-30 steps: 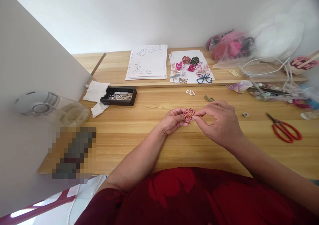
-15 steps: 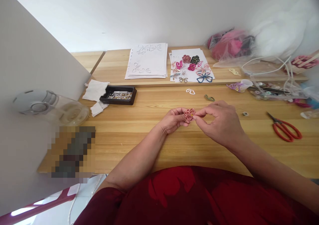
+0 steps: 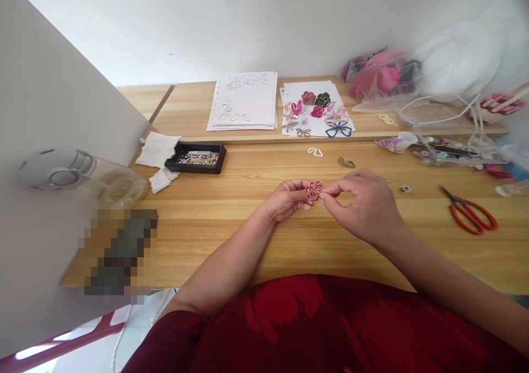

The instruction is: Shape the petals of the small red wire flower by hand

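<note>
Between the fingers and thumb of my left hand point(image 3: 290, 201) is a dusty-red flower ornament point(image 3: 314, 190), its looped petals facing up and a yellow centre showing. My right hand point(image 3: 363, 205) comes in from the other side with thumb and forefinger pinched together at the flower's right edge, close to the yellow centre. Whatever those fingertips hold is too small to make out. Beyond the hands on the tabletop lie a green looped piece point(image 3: 346, 162) and a white looped piece point(image 3: 315, 151).
Red-handled scissors point(image 3: 471, 213) and a small spool point(image 3: 405, 188) lie to the right. At left are a black tray of beads point(image 3: 196, 158), white cloth point(image 3: 157, 150) and a clear jug point(image 3: 111, 183). Paper with finished flowers and butterflies point(image 3: 318, 111) rests on the back ledge beside drawn sheets point(image 3: 243, 100).
The view has shifted very slightly. Both hands keep nearly the same position at the flower, with only a tiny movement of the right fingertips.
</note>
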{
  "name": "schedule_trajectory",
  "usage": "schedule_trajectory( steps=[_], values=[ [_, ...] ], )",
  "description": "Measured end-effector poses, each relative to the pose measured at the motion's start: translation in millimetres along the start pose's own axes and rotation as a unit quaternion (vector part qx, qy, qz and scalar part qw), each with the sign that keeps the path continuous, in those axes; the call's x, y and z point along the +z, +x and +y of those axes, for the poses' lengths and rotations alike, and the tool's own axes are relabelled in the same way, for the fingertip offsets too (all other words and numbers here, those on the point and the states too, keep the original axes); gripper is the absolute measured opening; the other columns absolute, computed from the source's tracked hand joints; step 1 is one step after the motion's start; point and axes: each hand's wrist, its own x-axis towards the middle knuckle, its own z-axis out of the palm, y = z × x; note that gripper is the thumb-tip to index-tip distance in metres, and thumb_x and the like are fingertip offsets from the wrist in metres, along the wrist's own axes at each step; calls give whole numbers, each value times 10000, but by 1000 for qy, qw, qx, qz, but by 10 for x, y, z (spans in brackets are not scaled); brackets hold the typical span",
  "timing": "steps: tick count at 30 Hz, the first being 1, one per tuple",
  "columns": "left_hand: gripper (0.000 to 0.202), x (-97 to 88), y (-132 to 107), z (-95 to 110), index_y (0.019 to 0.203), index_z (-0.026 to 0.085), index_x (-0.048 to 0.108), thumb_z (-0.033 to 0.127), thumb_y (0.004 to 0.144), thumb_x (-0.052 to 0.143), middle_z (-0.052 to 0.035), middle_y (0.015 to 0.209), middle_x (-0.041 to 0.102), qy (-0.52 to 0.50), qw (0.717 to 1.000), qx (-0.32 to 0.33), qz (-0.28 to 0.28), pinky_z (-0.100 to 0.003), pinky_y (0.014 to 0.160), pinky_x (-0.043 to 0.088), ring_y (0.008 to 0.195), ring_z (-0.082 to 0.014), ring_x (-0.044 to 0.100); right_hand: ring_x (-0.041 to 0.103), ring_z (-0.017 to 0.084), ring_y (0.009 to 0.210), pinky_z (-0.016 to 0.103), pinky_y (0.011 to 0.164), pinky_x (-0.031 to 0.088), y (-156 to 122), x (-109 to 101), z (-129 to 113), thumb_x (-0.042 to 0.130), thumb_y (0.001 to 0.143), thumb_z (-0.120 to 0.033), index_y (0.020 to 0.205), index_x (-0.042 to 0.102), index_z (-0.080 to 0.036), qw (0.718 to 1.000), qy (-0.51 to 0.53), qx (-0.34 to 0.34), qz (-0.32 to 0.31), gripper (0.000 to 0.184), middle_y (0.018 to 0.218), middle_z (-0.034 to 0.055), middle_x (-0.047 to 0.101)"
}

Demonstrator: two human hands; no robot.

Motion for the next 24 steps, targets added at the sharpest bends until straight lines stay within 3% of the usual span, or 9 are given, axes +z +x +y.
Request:
schedule_trajectory(
  steps=[6,13,24],
  values=[
    [389,2,-5,16,895,77,684,209,596,895,-51,734,706,-5,1000,-6,4,-155,497,480,575,-88,637,630,246,797,415,790,459,3,-56,-4,675,850,-241,753,689,-230,1000,3,-11,-8,98,768,5,699],
    [280,-1,2,25,899,75,703,162,667,833,-69,751,722,1,1000,-23,21,-138,470,443,543,-64,606,594,282,996,458,911,400,26,-205,17,647,917,-229,897,722,-244,996,-29,-78,-19,79,925,11,717],
    [281,-51,21,-8,891,75,711,197,667,830,-82,766,728,-1,1000,-8,-7,-141,485,460,561,-75,624,547,290,1045,455,872,356,45,-77,-6,629,942,-189,898,722,-244,989,-73,-129,-24,117,956,18,697]
  ],
)
